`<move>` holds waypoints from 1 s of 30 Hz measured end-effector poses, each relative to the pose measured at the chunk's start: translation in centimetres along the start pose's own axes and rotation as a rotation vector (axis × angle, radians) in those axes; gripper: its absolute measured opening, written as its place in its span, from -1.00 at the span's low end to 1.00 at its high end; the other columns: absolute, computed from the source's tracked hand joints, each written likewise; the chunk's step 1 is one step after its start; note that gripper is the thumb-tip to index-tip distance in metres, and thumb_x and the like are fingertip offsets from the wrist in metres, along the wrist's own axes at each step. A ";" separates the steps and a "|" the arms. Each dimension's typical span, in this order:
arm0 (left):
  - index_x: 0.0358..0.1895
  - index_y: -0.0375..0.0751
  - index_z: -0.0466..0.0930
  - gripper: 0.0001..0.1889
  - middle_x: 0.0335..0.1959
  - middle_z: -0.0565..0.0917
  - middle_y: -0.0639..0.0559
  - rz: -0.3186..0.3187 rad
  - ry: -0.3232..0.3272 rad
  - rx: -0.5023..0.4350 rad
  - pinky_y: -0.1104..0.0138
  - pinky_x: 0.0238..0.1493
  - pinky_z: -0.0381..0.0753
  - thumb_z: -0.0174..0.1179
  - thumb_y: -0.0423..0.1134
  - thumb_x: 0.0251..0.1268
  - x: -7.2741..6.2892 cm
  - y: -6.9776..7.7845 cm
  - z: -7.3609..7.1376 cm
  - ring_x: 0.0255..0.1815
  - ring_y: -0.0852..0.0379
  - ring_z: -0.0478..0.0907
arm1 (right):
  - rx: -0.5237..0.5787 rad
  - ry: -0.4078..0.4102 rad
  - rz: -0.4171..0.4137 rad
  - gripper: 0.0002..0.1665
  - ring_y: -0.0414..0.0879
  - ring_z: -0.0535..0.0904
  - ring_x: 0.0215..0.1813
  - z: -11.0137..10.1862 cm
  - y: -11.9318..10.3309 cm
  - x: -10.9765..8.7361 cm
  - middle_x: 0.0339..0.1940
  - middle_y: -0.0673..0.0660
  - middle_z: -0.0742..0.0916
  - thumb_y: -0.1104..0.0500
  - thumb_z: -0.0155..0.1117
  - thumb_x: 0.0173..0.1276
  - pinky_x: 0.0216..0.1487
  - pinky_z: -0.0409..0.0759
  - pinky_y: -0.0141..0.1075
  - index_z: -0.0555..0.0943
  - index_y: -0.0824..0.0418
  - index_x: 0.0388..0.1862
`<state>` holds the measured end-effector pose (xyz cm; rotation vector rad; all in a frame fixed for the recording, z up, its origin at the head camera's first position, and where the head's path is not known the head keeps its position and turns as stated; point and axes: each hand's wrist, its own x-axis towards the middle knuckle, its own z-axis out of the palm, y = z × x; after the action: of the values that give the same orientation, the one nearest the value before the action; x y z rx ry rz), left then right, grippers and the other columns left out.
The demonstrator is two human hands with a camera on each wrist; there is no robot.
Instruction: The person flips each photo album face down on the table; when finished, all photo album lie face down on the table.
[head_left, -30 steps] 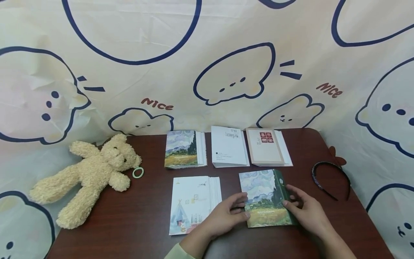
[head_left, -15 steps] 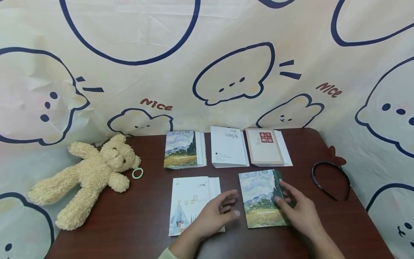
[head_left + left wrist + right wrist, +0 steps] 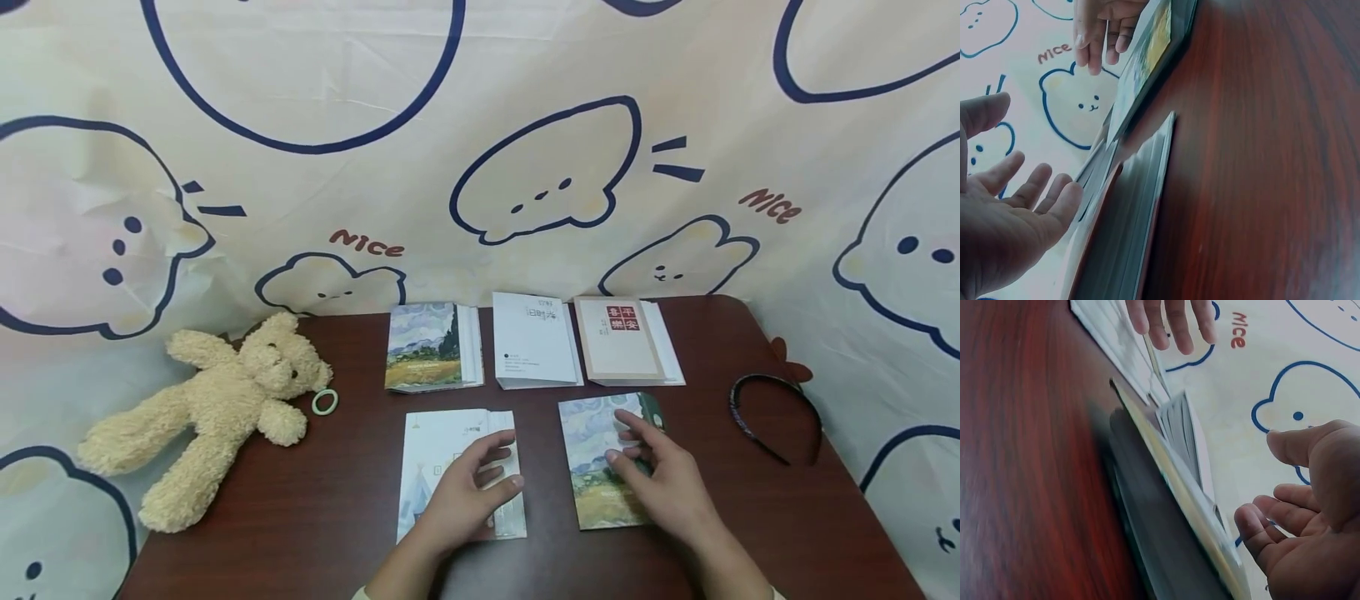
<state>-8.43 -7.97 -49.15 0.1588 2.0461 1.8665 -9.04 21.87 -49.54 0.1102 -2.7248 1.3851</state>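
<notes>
A photo album with a painted landscape cover (image 3: 596,467) lies at the front right of the table. Over its right half is my right hand (image 3: 663,483), fingers loosely bent and holding nothing; the right wrist view shows this hand (image 3: 1310,531) apart from the album's edge (image 3: 1204,544). A white album with a tent drawing (image 3: 427,450) lies to the left. Above its right part my left hand (image 3: 465,496) hovers with relaxed fingers, partly hiding the cover. The left wrist view shows that hand (image 3: 1016,219) beside the white album's page edges (image 3: 1122,244).
Along the back stand a landscape album (image 3: 423,346), a white album (image 3: 534,342) and a beige album with red characters (image 3: 618,340). A teddy bear (image 3: 225,400) and a green ring (image 3: 325,402) lie left, a black headband (image 3: 772,408) right. A patterned cloth (image 3: 420,192) hangs behind.
Both hands have left the front landscape album's edges. The left hand has moved left over the white album; the right has shifted left over the landscape cover. The albums stay in place.
</notes>
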 end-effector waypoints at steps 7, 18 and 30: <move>0.49 -0.10 0.43 -0.37 0.43 0.48 -0.25 0.001 0.120 0.038 -0.21 0.35 0.44 0.38 -0.14 0.40 -0.9 0.0 -1.3 0.40 -0.39 0.44 | 0.104 -0.075 -0.005 -0.27 0.06 0.76 0.06 1.8 -0.8 0.4 0.28 0.25 0.69 0.18 0.50 0.37 0.06 0.71 -0.12 0.48 0.16 0.49; 0.36 -0.12 0.57 -0.42 0.37 0.52 -0.08 0.083 0.380 0.133 -0.08 0.40 0.44 0.47 -0.34 0.26 -2.7 -0.7 -3.7 0.42 -0.17 0.45 | 0.160 -0.177 0.024 -0.23 0.12 0.55 0.40 5.5 -2.9 0.1 0.46 0.11 0.57 0.14 0.53 0.35 0.35 0.51 -0.14 0.48 0.12 0.50; 0.37 -0.21 0.52 -0.41 0.40 0.43 -0.10 -0.041 0.547 0.135 0.02 0.45 0.39 0.44 -0.42 0.27 -4.2 -1.6 -5.6 0.49 -0.13 0.37 | 0.168 -0.293 -0.055 -0.18 0.08 0.41 0.52 8.5 -4.5 -0.4 0.49 0.14 0.53 0.06 0.51 0.37 0.42 0.44 -0.12 0.42 0.19 0.54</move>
<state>-6.18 -14.75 -49.64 -0.4007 2.5017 1.8933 -8.57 12.42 -50.97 0.4291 -2.7956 1.7020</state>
